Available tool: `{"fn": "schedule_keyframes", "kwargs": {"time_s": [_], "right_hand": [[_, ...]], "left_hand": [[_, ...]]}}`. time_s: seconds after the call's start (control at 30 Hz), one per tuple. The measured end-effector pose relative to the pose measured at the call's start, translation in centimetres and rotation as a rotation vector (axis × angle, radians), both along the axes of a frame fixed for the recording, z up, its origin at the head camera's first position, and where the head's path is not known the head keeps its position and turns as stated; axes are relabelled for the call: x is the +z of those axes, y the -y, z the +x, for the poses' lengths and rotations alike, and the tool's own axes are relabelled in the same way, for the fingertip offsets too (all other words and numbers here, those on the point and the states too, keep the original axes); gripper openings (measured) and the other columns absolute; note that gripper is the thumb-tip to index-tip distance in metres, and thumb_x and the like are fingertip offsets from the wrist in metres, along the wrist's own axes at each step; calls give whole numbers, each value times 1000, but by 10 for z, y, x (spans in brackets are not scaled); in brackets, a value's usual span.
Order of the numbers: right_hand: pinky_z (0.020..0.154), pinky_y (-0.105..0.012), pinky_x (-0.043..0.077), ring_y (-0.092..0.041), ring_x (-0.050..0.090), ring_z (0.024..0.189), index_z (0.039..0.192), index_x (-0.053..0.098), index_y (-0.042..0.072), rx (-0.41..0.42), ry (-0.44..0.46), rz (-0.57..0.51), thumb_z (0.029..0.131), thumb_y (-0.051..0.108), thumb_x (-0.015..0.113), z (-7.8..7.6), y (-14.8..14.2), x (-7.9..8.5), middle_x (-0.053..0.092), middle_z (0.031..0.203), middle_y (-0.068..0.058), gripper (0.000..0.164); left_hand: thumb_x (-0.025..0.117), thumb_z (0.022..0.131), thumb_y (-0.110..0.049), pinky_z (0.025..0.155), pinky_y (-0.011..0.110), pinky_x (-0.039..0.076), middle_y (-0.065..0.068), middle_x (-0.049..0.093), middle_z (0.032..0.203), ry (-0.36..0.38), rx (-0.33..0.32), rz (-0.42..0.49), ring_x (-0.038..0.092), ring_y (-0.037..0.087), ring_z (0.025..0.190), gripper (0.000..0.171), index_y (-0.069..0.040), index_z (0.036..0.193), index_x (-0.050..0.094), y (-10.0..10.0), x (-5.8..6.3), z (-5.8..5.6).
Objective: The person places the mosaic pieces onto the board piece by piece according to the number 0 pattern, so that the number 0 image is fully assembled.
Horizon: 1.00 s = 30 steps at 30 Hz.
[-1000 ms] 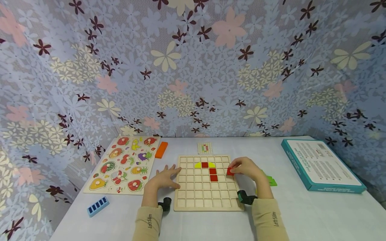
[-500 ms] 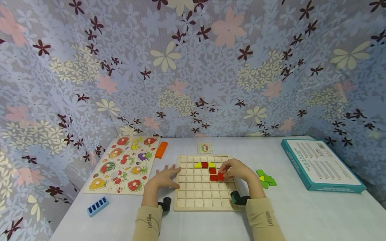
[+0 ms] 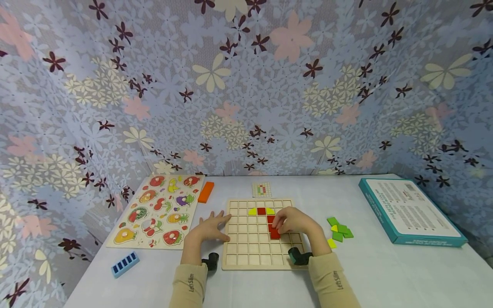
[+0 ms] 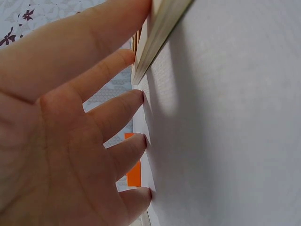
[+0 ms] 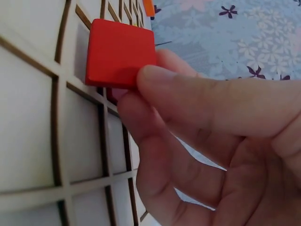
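Observation:
A wooden grid board (image 3: 246,248) lies flat in the middle of the table. My right hand (image 3: 294,220) pinches a red square tile (image 5: 120,52) between thumb and fingers, close over the board's cells and tilted in the right wrist view. One red tile (image 3: 261,211) sits in an upper cell between two yellow pieces with curved edges. Another red tile (image 3: 271,219) lies lower down, partly covered by my right fingers. Fingers spread, my left hand (image 3: 211,226) rests at the board's left edge, with its thumb and a fingertip at the rim in the left wrist view.
Green tiles (image 3: 342,231) and a yellow piece (image 3: 332,243) lie right of the board. Behind it is a small pattern card (image 3: 262,189). A fruit puzzle (image 3: 154,209), an orange block (image 3: 206,192) and a blue slotted block (image 3: 125,264) lie left, a teal box (image 3: 412,211) far right.
My right hand has carried the red tile leftward from the board's right side, then slightly down, to below the red column. The left hand stays at the board's left edge.

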State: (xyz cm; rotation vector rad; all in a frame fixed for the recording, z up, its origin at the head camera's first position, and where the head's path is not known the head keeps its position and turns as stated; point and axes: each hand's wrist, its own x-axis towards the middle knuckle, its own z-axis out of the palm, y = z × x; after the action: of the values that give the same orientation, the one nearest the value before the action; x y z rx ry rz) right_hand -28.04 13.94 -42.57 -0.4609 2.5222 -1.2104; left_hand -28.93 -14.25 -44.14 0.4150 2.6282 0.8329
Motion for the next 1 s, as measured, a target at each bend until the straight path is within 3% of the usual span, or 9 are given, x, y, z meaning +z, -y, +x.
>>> {"fn": "schedule_keyframes", "kwargs": {"time_s": [0.23,0.47,0.7,1.0], "right_hand": [[55,-26,45,-13,50,59,74,67,1,10,-18,57,68,-12,67,1,3,-3,59,66,-2,14],[55,-25,45,-12,50,60,73,69,2,19,-27,92,69,-9,67,1,3,-3,63,71,-8,12],[58,-25,46,-12,51,63,73,71,3,5,-55,128,69,-8,67,2,4,-1,65,74,-1,12],[62,-26,47,-10,54,64,71,72,2,5,-59,135,70,-7,68,3,4,1,67,69,-2,10]], "left_hand": [[76,73,-19,105,66,-4,18,28,149,-17,-13,-4,9,42,139,73,-13,138,44,1,0,1],[75,73,-19,105,66,-3,18,28,148,-23,-15,-3,9,42,138,73,-13,138,44,1,1,2],[75,73,-19,105,67,-4,18,28,148,-25,-20,1,8,43,138,72,-12,138,45,2,1,2],[75,73,-19,105,66,-4,17,27,149,-16,-15,7,8,42,139,73,-12,138,44,1,1,1]]}}
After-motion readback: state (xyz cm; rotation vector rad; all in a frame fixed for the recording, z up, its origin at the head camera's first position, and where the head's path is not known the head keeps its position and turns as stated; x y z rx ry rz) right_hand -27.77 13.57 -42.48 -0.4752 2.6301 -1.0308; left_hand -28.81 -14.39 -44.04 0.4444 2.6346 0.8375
